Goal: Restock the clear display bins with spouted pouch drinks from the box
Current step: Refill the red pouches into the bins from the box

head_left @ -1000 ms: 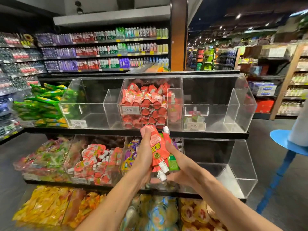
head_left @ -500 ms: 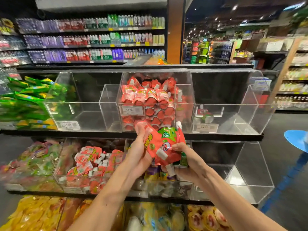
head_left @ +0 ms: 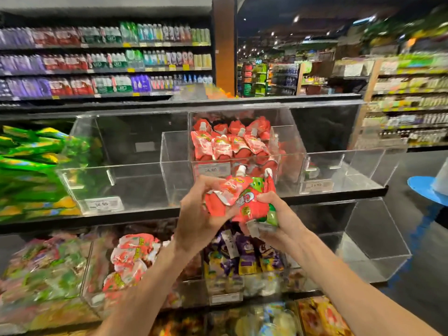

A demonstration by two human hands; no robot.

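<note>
A bunch of red spouted pouches [head_left: 238, 200] with white caps, plus a green one at its right edge, is held between both hands in front of the top shelf. My left hand [head_left: 198, 214] grips the bunch from the left; my right hand [head_left: 276, 219] grips it from below and the right. Just behind stands the middle clear bin [head_left: 288, 163], filled with red pouches [head_left: 230, 141]. The top-left clear bin [head_left: 116, 170] holds nothing. The top-right clear bin [head_left: 351, 166] holds one or two pouches at its left. The box is out of view.
Green packs [head_left: 26, 166] pile at the far left of the top shelf. Lower bins hold red pouches [head_left: 131, 258] and purple pouches [head_left: 242, 253]; the lower right bin [head_left: 373, 243] looks bare. A blue stool [head_left: 426, 190] stands at the right. Drink shelves line the back.
The view has moved closer to the shelf. Both hands have turned the bunch of pouches so the spouts point up, and lifted it toward the middle bin.
</note>
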